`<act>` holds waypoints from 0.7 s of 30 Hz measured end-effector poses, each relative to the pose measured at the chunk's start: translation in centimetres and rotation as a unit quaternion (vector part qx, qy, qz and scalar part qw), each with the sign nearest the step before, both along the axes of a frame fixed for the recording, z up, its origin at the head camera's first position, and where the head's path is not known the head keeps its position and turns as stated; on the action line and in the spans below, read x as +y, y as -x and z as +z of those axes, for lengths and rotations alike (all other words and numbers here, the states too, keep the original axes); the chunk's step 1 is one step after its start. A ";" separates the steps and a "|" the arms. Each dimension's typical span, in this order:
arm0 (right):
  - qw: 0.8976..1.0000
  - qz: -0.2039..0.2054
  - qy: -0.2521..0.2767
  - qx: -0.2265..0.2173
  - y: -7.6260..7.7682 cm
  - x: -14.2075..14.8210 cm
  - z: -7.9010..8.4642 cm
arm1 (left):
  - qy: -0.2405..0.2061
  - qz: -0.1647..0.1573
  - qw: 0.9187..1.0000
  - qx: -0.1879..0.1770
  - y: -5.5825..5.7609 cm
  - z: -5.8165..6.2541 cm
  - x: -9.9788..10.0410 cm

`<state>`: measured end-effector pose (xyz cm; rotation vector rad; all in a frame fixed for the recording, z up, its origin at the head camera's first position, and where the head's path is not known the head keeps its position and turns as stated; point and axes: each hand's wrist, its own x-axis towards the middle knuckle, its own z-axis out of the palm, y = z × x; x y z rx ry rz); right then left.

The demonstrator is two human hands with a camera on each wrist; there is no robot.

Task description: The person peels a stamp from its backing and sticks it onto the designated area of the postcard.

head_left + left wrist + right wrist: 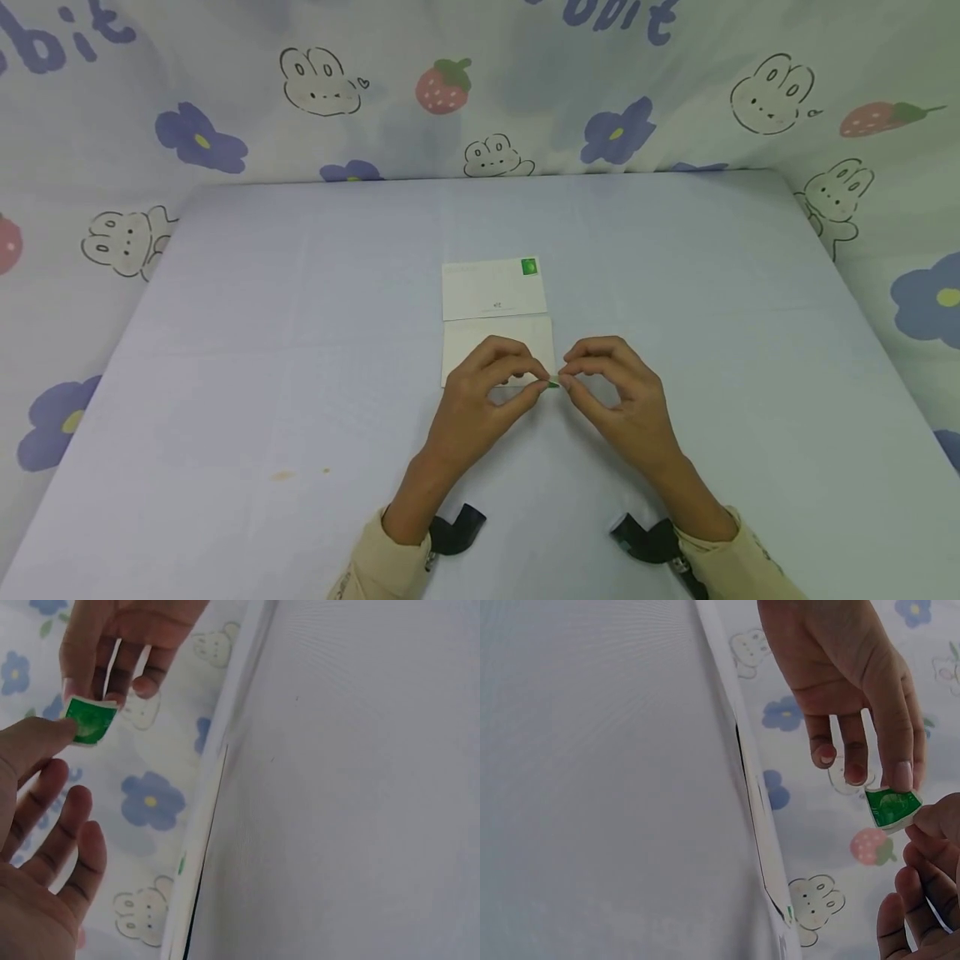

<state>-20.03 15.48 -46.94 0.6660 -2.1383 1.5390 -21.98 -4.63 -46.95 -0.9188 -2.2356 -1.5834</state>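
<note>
Both hands meet over the near envelope's right lower corner and pinch a small green stamp (91, 720) with a white border. My left hand (480, 392) holds one side between thumb and index finger. From the other side, my right hand (630, 400) pinches it the same way, as the right wrist view shows with the stamp (894, 808) between the fingertips. The near white envelope (468, 342) lies flat, partly covered by my left hand. Directly beyond it is a second white envelope (480, 287), with a green stamp (529, 267) at its upper right corner.
A white cloth covers the table (262, 292), with small yellowish stains (282, 476) at the front left. Behind the table hangs a curtain (525, 92) printed with rabbits, flowers and strawberries. Black wrist-worn devices (457, 530) sit at both sleeves.
</note>
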 end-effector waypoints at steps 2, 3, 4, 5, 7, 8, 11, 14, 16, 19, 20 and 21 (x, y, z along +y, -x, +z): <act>1.000 -0.005 -0.007 0.000 0.0 0.1 0.0 | 0.006 -0.001 1.000 0.004 0.0 0.0 0.0; 1.000 -0.008 -0.011 -0.001 0.0 0.1 -0.1 | 0.009 0.000 1.000 0.005 0.1 0.0 0.0; 1.000 -0.011 -0.015 -0.001 0.0 0.1 -0.1 | 0.012 0.001 1.000 0.008 0.1 -0.1 0.0; 1.000 -0.013 -0.018 -0.004 0.0 0.2 -0.2 | 0.014 0.001 1.000 0.009 0.1 -0.1 0.0; 1.000 -0.016 -0.022 -0.011 0.1 0.4 -0.4 | 0.016 0.001 1.000 0.013 0.0 -0.1 0.0; 0.999 -0.018 -0.023 -0.016 0.1 0.4 -0.5 | 0.016 0.000 1.000 0.014 0.0 -0.1 0.0; 0.999 -0.021 -0.020 -0.032 0.1 0.6 -0.7 | 0.013 -0.004 1.000 0.017 0.0 0.0 0.0; 0.999 -0.025 -0.016 -0.044 0.3 0.8 -0.8 | 0.009 -0.009 1.000 0.016 -0.1 0.1 0.0; 0.998 -0.024 -0.006 -0.051 0.4 0.8 -0.8 | 0.007 -0.010 1.000 0.017 0.0 0.2 0.0; 0.998 -0.021 0.009 -0.058 0.5 0.8 -0.8 | 0.001 -0.008 1.000 0.017 0.0 0.2 0.0; 0.998 -0.019 0.017 -0.061 0.5 0.8 -0.8 | -0.001 -0.008 1.000 0.016 0.0 0.1 0.0; 0.998 -0.020 0.021 -0.063 0.5 0.8 -0.8 | -0.003 -0.006 1.000 0.015 0.1 0.1 0.0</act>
